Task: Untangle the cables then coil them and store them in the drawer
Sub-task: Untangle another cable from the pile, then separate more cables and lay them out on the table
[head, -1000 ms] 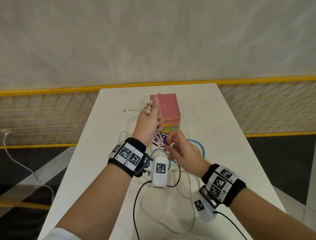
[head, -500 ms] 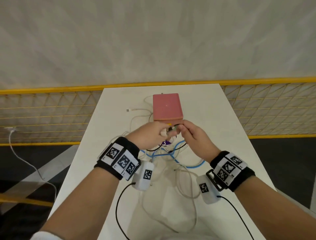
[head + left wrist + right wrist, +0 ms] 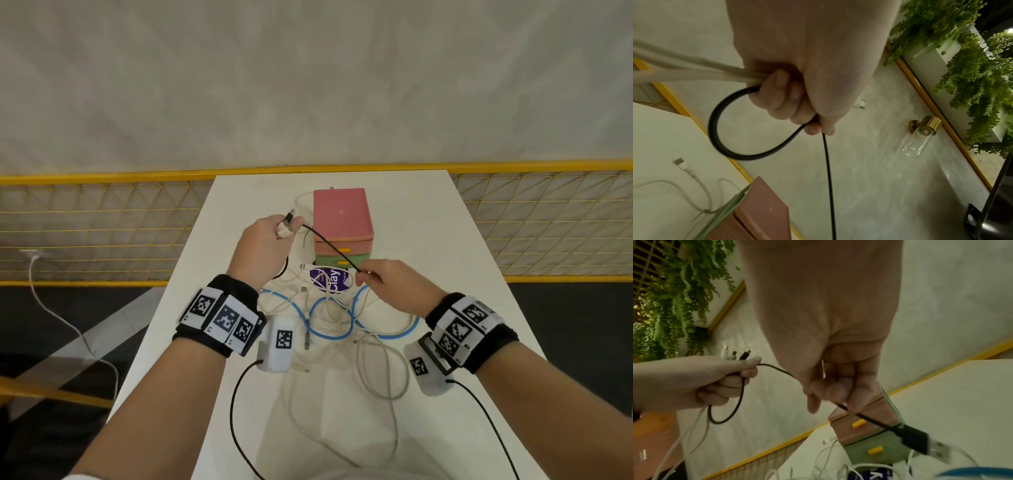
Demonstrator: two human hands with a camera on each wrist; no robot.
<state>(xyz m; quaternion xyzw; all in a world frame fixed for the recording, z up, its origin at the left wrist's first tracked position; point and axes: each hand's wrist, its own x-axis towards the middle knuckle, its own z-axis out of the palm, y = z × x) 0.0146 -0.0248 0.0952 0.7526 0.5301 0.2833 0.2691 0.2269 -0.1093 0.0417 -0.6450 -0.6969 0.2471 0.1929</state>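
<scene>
A thin black cable (image 3: 329, 246) runs taut between my two hands above the table. My left hand (image 3: 289, 228) grips its small plug together with several white cable ends, and a black loop (image 3: 715, 129) hangs below the fist. My right hand (image 3: 361, 275) pinches the black cable further along; its USB plug (image 3: 920, 441) dangles past the fingers. Under the hands lies a tangle of blue cable (image 3: 329, 335) and white cables (image 3: 380, 377). The pink and green drawer unit (image 3: 342, 219) stands behind, with both drawers pushed in.
A purple round tub (image 3: 330, 279) sits in front of the drawer unit among the cables. A loose white USB plug (image 3: 682, 164) lies left of the unit. The white table (image 3: 445, 240) is narrow, with yellow mesh railing (image 3: 102, 233) beyond both sides.
Half a second ago the hands met in front of the drawer unit. The left hand has risen up and left, the right has drawn back right, and the black cable now stretches between them.
</scene>
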